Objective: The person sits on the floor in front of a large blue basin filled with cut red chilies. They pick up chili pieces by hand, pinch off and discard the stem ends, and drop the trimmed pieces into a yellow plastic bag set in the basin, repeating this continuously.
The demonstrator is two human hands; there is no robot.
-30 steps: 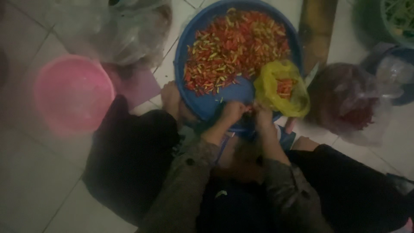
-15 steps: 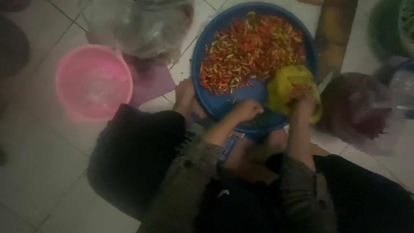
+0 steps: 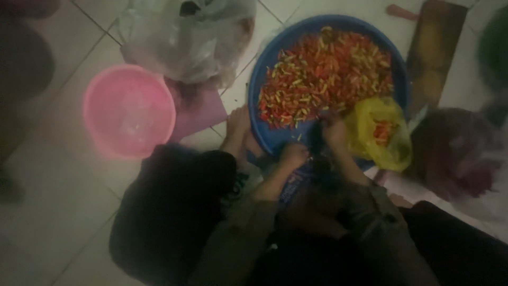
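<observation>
A wide blue basin [image 3: 264, 79] on the tiled floor holds a heap of red and green chili peppers [image 3: 323, 74]. An open yellow plastic bag [image 3: 370, 122] with a few red chilies inside rests on the basin's near right rim. My left hand [image 3: 293, 154] hovers over the near rim with its fingers curled in; nothing shows in it. My right hand [image 3: 334, 130] lies at the near edge of the chili heap, just left of the yellow bag. It is blurred, so its grip is unclear.
A pink bucket [image 3: 129, 111] stands to the left, with a crumpled clear plastic bag [image 3: 185, 37] behind it. My bare foot [image 3: 237, 127] touches the basin's left side. A wooden board [image 3: 436, 47] and a dark bag [image 3: 455, 153] sit to the right.
My right hand left my left hand, went to the yellow bag, then came back to the edge of the chili heap. The left hand stayed near the rim.
</observation>
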